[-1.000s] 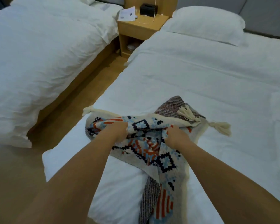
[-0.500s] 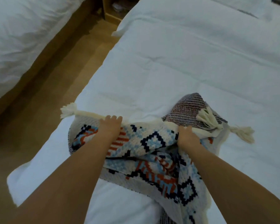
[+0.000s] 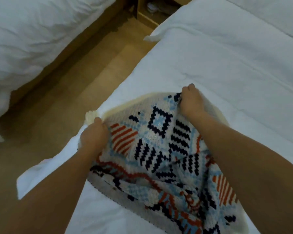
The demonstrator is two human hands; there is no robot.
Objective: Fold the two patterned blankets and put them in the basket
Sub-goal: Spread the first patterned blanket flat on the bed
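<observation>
We saw one patterned blanket point(image 3: 159, 141) bunched on the near bed point(image 3: 227, 65), reaching from the middle of the view down toward five o'clock, its cream ground marked with navy diamonds, pale blue patches and orange stripes. The left hand point(image 3: 94, 137) sat at the blanket's nine o'clock corner, fingers curled tight round the cream border, just beside a cream tassel point(image 3: 91, 115) that stuck out toward eleven o'clock from the knuckles. Its fingertips were tucked under the cloth, so we could not tell how deep the grip went. The right hand point(image 3: 191, 102) was at the blanket's one o'clock edge, likewise closed, fingers folded round a gathered ridge of fabric, the thumb hidden from us. Between the two hands the top border ran fairly straight; below them the cloth lay in loose folds between the forearms. A second bed point(image 3: 32, 39) lay at ten o'clock, across a strip of tan floor point(image 3: 91, 73), and a wooden nightstand point(image 3: 147, 16) showed at twelve o'clock
</observation>
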